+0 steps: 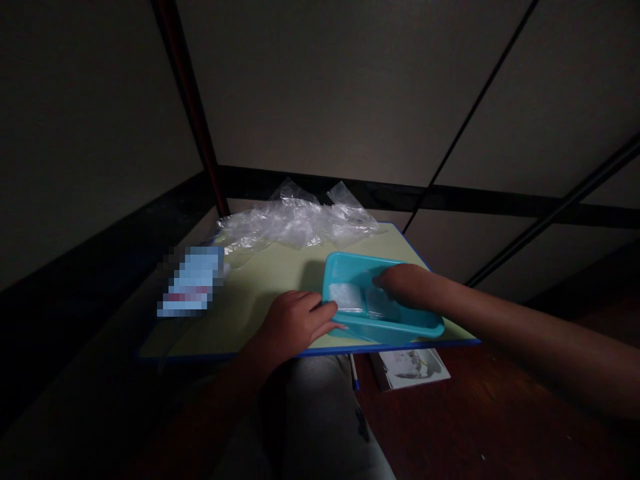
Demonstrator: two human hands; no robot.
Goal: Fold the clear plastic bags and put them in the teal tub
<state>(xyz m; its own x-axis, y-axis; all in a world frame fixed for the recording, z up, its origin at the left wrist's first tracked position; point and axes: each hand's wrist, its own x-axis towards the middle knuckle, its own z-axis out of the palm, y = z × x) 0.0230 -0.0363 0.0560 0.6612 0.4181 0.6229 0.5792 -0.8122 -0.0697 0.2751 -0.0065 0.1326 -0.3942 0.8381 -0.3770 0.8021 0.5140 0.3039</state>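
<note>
Turquoise rectangular plastic tub (395,331) sits near the right end of the surface's (287,273) near edge, blue-trimmed. Left hand (293,323): fingers bent around the tub's near-left corner, apparently gripping its rim. Right hand (405,283) inside the tub, at its right half; fingertips obscured, cannot tell whether grasping. Done, as far as visible: flat clear plastic packets (346,297) already lying on the tub floor, side by side. Left: crumpled transparent plastic bags (300,220), loose along the far edge, outside the tub; whether these need handling, unclear.
</note>
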